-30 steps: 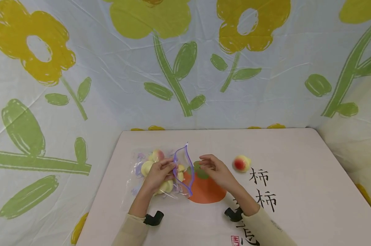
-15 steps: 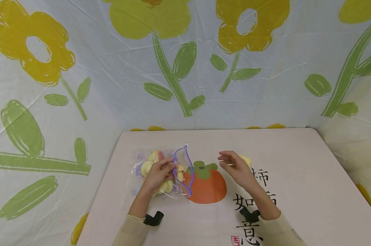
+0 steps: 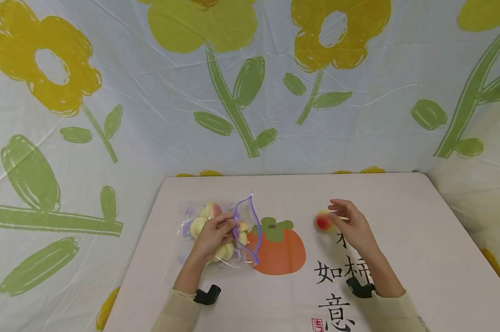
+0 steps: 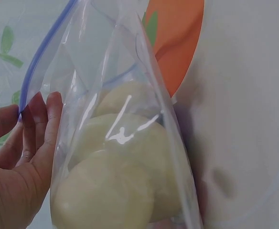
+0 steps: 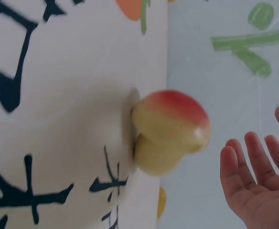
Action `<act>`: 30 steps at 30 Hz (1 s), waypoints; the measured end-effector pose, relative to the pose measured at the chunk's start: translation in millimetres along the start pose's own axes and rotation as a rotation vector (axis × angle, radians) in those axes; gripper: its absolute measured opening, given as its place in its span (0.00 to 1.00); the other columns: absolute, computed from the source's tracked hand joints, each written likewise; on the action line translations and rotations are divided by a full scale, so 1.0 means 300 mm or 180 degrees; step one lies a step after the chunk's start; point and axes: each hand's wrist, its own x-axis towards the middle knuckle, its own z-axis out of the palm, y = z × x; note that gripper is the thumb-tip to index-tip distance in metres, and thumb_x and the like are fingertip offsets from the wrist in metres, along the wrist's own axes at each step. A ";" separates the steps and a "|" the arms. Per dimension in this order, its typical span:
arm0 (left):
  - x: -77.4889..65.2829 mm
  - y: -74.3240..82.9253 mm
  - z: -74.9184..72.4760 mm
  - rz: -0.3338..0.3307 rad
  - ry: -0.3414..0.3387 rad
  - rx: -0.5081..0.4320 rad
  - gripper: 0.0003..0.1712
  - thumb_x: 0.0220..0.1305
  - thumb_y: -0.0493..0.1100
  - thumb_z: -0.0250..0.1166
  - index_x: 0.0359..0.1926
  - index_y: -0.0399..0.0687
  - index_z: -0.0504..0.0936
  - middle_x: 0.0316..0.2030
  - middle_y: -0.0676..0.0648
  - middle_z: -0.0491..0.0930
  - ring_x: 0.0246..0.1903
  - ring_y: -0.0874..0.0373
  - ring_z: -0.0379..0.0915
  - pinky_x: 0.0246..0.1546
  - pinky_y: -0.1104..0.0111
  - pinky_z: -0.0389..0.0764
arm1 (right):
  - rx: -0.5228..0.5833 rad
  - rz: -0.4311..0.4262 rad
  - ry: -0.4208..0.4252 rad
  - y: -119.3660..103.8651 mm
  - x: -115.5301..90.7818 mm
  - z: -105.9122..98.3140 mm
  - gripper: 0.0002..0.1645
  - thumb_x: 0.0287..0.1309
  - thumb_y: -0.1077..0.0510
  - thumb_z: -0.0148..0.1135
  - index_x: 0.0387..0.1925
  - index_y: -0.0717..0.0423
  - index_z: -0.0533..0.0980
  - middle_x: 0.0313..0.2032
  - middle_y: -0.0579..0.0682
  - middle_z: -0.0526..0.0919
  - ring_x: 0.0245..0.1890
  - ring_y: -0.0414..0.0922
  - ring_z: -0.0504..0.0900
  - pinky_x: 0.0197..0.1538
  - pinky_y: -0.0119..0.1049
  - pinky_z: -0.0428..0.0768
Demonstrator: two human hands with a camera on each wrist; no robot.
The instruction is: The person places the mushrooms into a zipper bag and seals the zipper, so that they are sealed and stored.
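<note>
My left hand (image 3: 213, 235) pinches the purple zip edge of a clear zip-lock bag (image 4: 144, 62) between thumb and fingers, and the bag's mouth gapes toward the right. Inside it lie several pale yellow toy mushrooms (image 4: 103, 191), one of them with a pinkish-red cap. A single toy mushroom (image 5: 170, 124) with a red-tinted cap and a stubby yellow stem lies on the table to the right. My right hand (image 3: 353, 226) hovers just to the right of this mushroom, fingers loosely bent and nothing in them; in the head view it partly covers the stem.
The pale table (image 3: 420, 221) bears a printed orange persimmon (image 3: 280, 253) and black characters (image 3: 337, 313). A flowered cloth (image 3: 357, 115) rises behind the table's back edge and along the sides. A black band mount (image 3: 208, 294) sits on each wrist.
My right hand has moved right, away from the bag's mouth, passing over the loose mushroom to its right side. The left hand and the bag have stayed in place.
</note>
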 end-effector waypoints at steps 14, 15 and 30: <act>-0.003 0.007 0.005 -0.0010 0.0050 -0.0057 0.20 0.73 0.33 0.59 0.61 0.27 0.74 0.40 0.45 0.84 0.37 0.58 0.82 0.38 0.66 0.86 | -0.0117 0.0415 -0.0063 0.106 0.006 -0.049 0.36 0.70 0.50 0.62 0.70 0.62 0.63 0.64 0.65 0.70 0.61 0.59 0.71 0.60 0.43 0.74; -0.003 0.007 0.005 -0.0012 0.0049 -0.0059 0.20 0.73 0.33 0.59 0.61 0.27 0.74 0.40 0.45 0.84 0.37 0.58 0.82 0.39 0.66 0.86 | -0.0109 0.0489 -0.0149 0.109 0.006 -0.049 0.38 0.70 0.49 0.62 0.71 0.62 0.61 0.66 0.67 0.67 0.62 0.63 0.69 0.61 0.51 0.74; 0.001 0.004 0.001 -0.0041 -0.0004 -0.0008 0.21 0.73 0.35 0.60 0.62 0.28 0.73 0.47 0.34 0.82 0.35 0.58 0.82 0.40 0.64 0.86 | -0.0126 0.0831 -0.0620 0.170 0.014 -0.026 0.49 0.64 0.46 0.68 0.74 0.63 0.54 0.68 0.73 0.59 0.65 0.69 0.63 0.62 0.67 0.66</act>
